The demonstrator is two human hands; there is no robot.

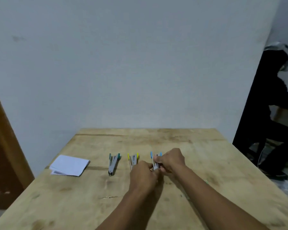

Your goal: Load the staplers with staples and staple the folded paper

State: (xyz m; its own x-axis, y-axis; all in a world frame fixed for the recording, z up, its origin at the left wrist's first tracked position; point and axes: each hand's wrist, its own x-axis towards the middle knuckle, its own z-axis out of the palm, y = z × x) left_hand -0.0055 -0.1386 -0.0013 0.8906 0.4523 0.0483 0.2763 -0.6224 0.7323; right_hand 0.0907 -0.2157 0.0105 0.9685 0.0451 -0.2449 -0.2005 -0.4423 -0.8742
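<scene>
Three small staplers lie in a row on the wooden table [90, 196], each swung apart. The green-tipped stapler [113, 163] is leftmost, the yellow-tipped stapler [133, 159] in the middle. The blue-tipped stapler [156, 161] is on the right, and both hands meet on it. My right hand [171, 160] grips its body from the right. My left hand [144, 175] has its fingers curled at the stapler's near end; what they pinch is hidden. A stack of folded white paper [70, 165] lies at the left.
A grey wall stands behind the table's far edge. A brown wooden door [2, 155] is at the left. A person in dark clothing [271, 105] sits at another table on the right, close to the table's right edge.
</scene>
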